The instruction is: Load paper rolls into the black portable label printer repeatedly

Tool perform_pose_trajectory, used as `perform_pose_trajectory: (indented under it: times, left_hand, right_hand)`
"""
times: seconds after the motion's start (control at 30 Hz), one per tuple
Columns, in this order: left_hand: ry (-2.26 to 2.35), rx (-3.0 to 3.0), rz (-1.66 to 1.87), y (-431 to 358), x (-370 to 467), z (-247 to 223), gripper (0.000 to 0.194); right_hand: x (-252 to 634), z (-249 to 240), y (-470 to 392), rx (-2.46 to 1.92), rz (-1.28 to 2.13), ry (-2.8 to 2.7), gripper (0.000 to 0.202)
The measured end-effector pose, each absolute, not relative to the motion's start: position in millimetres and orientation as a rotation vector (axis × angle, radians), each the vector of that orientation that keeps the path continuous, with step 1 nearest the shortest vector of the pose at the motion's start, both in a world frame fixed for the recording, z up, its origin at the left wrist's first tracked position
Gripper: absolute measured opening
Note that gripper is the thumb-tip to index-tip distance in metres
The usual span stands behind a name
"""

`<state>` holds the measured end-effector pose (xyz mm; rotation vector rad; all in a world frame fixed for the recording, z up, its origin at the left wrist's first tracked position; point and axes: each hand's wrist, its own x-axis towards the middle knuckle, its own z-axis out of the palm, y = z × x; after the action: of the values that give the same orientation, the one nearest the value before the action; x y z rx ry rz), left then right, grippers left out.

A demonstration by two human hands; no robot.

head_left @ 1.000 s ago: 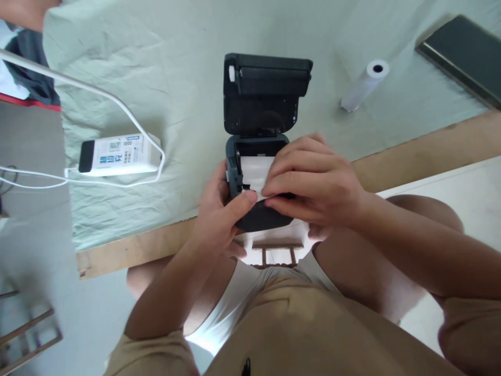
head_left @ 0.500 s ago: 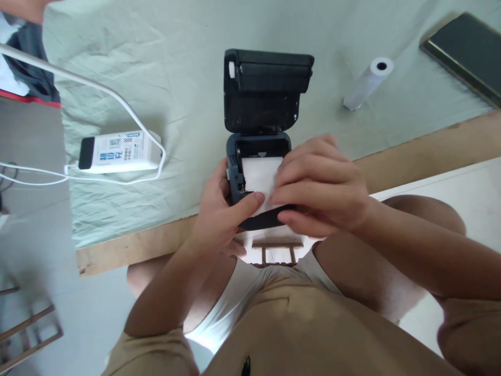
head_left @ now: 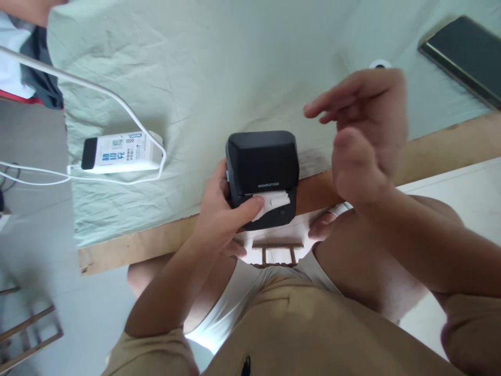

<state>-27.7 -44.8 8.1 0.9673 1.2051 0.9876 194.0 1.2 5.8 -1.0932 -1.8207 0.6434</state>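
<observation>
A small black label printer (head_left: 261, 159) with its lid closed is at the table's front edge. My left hand (head_left: 219, 211) grips it from the left side, the thumb pressing on a strip of white paper (head_left: 276, 199) that sticks out of the front slot. My right hand (head_left: 368, 136) is raised to the right of the printer, apart from it, its fingers extended and holding nothing. Behind that hand, a white paper roll (head_left: 379, 63) is mostly hidden, with only its end showing.
On the left of the green cloth (head_left: 188, 78) lies a white power bank (head_left: 123, 152) with a white cable (head_left: 90, 83) looped around it. A dark flat box (head_left: 465, 57) rests at the far right. The wooden table edge (head_left: 136, 244) runs along the front.
The printer's lid has swung down shut over the paper roll inside. My right hand has left the printer and moved up and right. My left hand keeps its hold.
</observation>
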Motion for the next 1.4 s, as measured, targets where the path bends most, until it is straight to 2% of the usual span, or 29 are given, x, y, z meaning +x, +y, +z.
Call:
perform_pose_trajectory:
  times: [0.1,0.17,0.27,0.53,0.67,0.93,1.13,1.4]
  left_hand:
    - [1.238,0.916,0.997,-46,-26,11,0.07]
    - [1.219,0.864,1.009,-47,-24,10,0.073]
    - [1.096,0.775,1.065,-47,-20,6,0.065]
    - [0.945,0.666,1.203,-40,-11,4,0.038]
    - [0.975,0.61,1.207,-41,-8,9,0.027]
    - [1.03,0.512,1.252,-39,-3,9,0.035]
    - [1.109,0.554,1.288,-36,-5,2,0.029]
    - [1.131,0.67,1.282,-36,-12,3,0.022]
  right_hand:
    - [189,7,4,-1.014,0.759,-1.859,0.04]
    - [186,9,6,-1.026,0.908,-1.993,0.045]
    - [184,11,9,-1.03,1.038,-2.051,0.05]
    - [185,6,13,-1.05,1.097,-2.017,0.055]
    - [183,7,14,-1.072,1.1,-2.019,0.057]
    - [182,14,6,-1.117,0.969,-2.093,0.046]
    - [185,5,5,-1.151,0.76,-2.003,0.036]
    - [190,7,10,-0.908,0.737,-2.093,0.055]
